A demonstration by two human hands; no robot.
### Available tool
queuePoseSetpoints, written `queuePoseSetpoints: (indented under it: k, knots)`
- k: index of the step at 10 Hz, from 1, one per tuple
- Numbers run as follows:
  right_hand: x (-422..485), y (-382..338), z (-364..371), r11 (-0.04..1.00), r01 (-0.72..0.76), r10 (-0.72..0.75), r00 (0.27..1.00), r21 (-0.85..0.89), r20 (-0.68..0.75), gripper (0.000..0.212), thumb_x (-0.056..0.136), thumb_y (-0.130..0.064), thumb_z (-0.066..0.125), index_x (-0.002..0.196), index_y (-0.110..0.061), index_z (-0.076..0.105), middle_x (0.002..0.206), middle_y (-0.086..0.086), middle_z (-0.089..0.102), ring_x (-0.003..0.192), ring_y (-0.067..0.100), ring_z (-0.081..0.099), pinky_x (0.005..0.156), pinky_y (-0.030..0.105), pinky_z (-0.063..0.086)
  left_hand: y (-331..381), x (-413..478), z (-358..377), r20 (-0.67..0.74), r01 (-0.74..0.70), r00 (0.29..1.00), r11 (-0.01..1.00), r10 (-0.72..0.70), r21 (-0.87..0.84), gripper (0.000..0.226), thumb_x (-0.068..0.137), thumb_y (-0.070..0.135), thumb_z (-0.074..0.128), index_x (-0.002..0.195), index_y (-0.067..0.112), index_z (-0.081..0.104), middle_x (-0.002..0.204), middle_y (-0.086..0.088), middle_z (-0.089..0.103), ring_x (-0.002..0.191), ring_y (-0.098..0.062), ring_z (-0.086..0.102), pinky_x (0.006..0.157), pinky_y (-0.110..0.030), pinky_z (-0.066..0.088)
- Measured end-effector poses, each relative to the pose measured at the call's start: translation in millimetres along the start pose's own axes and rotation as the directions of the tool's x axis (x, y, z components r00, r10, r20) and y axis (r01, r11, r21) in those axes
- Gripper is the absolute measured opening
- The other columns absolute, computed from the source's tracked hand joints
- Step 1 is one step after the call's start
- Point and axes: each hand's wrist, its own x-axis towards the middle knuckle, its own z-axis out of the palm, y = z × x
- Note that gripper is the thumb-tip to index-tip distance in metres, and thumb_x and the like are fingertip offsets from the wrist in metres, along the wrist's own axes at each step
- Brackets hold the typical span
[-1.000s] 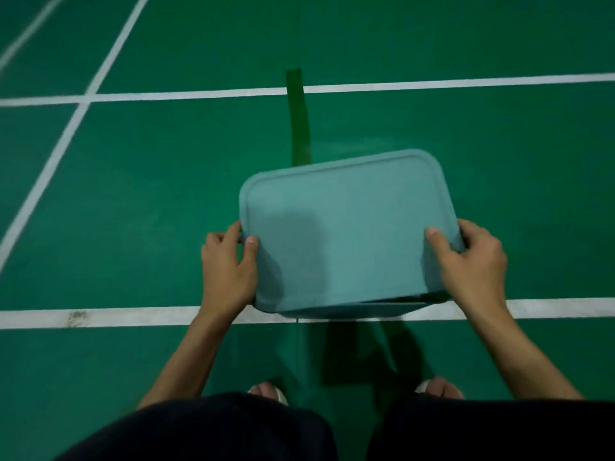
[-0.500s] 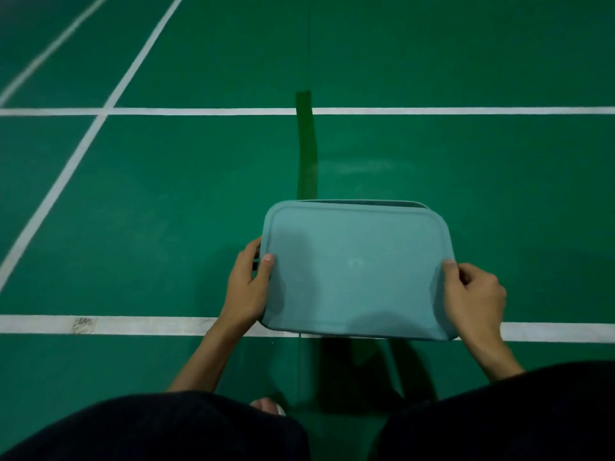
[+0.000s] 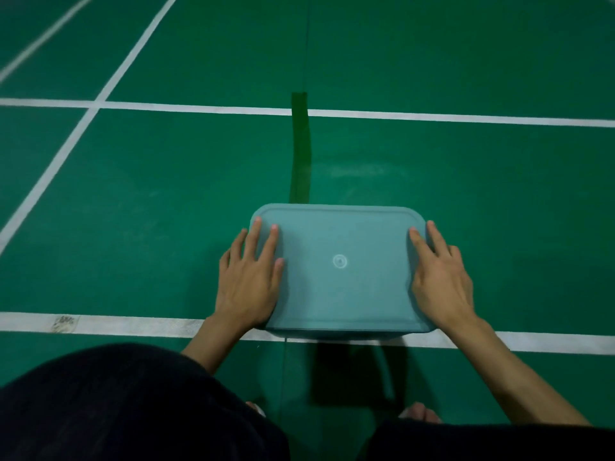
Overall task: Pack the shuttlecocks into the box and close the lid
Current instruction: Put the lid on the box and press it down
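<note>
Lid (image 3: 339, 271) flat atop box (image 3: 336, 335) on green court floor (image 3: 166, 211), long axis left–right across view. Left hand (image 3: 248, 281) on left short end, right hand (image 3: 441, 277) on right short end — fingers of both straight, spread, pressing lid, gripping nothing. Both hands equally near. Shuttlecocks hidden, presumably inside. Likely next: downward press along edges to seat lid.

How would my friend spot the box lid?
On the green court floor, find the nearest white line. The lid sits there under the left hand and right hand: the only pale teal rectangle, a tiny circle at its middle.
</note>
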Motion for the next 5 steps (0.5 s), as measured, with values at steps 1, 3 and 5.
queuePoseSetpoints:
  k: [1, 3, 5]
  knots:
    - [1, -2, -5, 0.999, 0.030, -0.029, 0.997, -0.017, 0.066, 0.058, 0.103, -0.036, 0.042, 0.159, -0.024, 0.032, 0.171, 0.002, 0.014, 0.127, 0.035, 0.044, 0.096, 0.045, 0.050, -1, 5, -1, 0.093, -0.035, 0.995, 0.993, 0.025, 0.112, 0.081, 0.098, 0.069, 0.014, 0.164, 0.023, 0.016, 0.172, -0.001, 0.009, 0.154, -0.036, 0.024, 0.120, -0.056, 0.027]
    - [-6, -6, -8, 0.999, 0.028, -0.022, 0.983, -0.028, 0.183, 0.064, 0.104, -0.046, 0.034, 0.162, -0.023, 0.019, 0.173, 0.000, -0.006, 0.114, 0.038, 0.063, 0.085, 0.044, 0.054, 5, 3, -23, 0.301, -0.040, 0.954, 0.995, 0.010, 0.094, 0.105, 0.078, 0.088, 0.008, 0.165, 0.029, -0.001, 0.172, 0.003, -0.011, 0.158, -0.033, 0.007, 0.124, -0.058, 0.012]
    - [-3, 12, -12, 0.954, -0.048, 0.006, 0.990, 0.297, 0.140, 0.075, 0.102, -0.054, 0.035, 0.159, -0.029, -0.008, 0.172, 0.003, -0.006, 0.157, 0.024, 0.020, 0.125, 0.041, 0.022, -2, 22, -79, 0.303, 0.182, 0.952, 0.855, -0.031, -0.485, 0.110, 0.052, 0.110, 0.024, 0.149, 0.058, 0.018, 0.168, 0.015, 0.009, 0.158, -0.015, 0.002, 0.127, -0.043, 0.005]
